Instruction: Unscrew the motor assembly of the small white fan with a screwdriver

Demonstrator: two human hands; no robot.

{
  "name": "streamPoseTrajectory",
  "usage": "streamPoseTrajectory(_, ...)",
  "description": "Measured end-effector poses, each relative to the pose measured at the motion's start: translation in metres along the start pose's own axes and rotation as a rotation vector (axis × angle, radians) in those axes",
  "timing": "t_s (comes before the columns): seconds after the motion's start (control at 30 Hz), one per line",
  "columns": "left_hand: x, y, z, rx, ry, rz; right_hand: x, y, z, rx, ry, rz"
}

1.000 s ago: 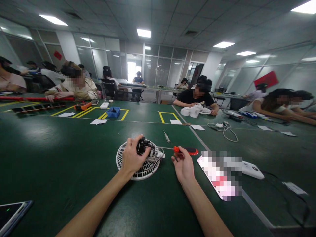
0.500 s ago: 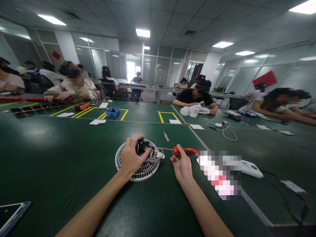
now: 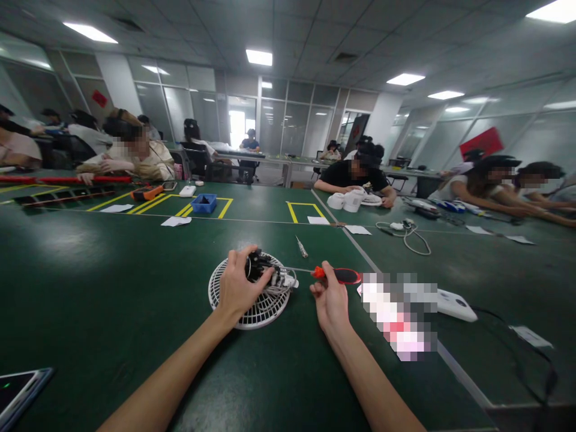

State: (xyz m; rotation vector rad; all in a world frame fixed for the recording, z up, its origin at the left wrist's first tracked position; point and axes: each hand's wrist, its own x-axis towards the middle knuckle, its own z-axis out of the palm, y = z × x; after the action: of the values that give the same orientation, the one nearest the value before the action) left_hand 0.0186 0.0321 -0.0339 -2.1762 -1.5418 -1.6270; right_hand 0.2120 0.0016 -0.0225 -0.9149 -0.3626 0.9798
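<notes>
A round white fan grille (image 3: 263, 316) lies on the green table, with a black fan motor (image 3: 255, 268) and white wired parts (image 3: 283, 280) on top of it. My left hand (image 3: 240, 288) is closed around the motor, thumb and fingers on either side. My right hand (image 3: 332, 297) grips a red-and-black screwdriver (image 3: 344, 275) held nearly level. Its shaft points left and reaches the motor assembly; where exactly the tip sits is hidden. Just beyond lies a small clear-handled screwdriver (image 3: 302, 247).
A blurred-out bright object (image 3: 393, 318) lies right of my right hand, beside a white power bank (image 3: 454, 305). A phone (image 3: 22, 393) is at the near left. Farther off stand a blue bin (image 3: 204, 203), white housings (image 3: 351, 200) and a coiled cable (image 3: 409, 234). Co-workers sit opposite.
My hands, the fan assembly and the screwdriver keep nearly the same pose. The whole view has shifted slightly. At the far right a co-worker's head has lifted.
</notes>
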Motion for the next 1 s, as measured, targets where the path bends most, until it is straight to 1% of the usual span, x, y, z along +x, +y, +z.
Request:
streamPoseTrajectory(0.1,0.0001,0.0005,-0.0004,-0.005,-0.002,-0.007,-0.0012,-0.0005,0.0017,0.007,-0.004,0.01)
streamPoseTrajectory(0.27,0.0003,0.0008,-0.0007,-0.011,-0.006,-0.004,-0.0054,-0.0065,0.0026,0.077,0.021,0.126)
streamPoseTrajectory(0.33,0.0004,0.0007,-0.0006,-0.008,-0.006,-0.004,-0.0061,-0.0084,0.001,0.109,0.013,0.148)
streamPoseTrajectory(0.5,0.0005,0.0008,-0.0009,-0.006,-0.004,0.0,-0.0041,-0.0081,-0.0032,0.102,-0.039,0.13)
streamPoseTrajectory(0.63,0.0008,0.0007,-0.0009,-0.007,-0.001,0.004,-0.0026,-0.0056,-0.003,0.039,-0.031,0.105)
streamPoseTrajectory(0.73,0.0006,0.0002,-0.0008,-0.004,-0.006,0.001,-0.0028,-0.0039,-0.0016,0.035,-0.011,0.069)
streamPoseTrajectory(0.83,0.0002,-0.0005,-0.0007,-0.001,-0.004,0.004,-0.0032,-0.0023,-0.0004,0.022,-0.021,0.043)
streamPoseTrajectory(0.9,0.0001,-0.0009,-0.0006,-0.005,-0.004,0.007,-0.0036,-0.0015,0.0003,0.011,-0.041,0.054)
streamPoseTrajectory(1.0,0.0,-0.0012,-0.0006,-0.009,-0.009,0.01,-0.0053,-0.0018,0.0014,0.007,-0.038,0.115)
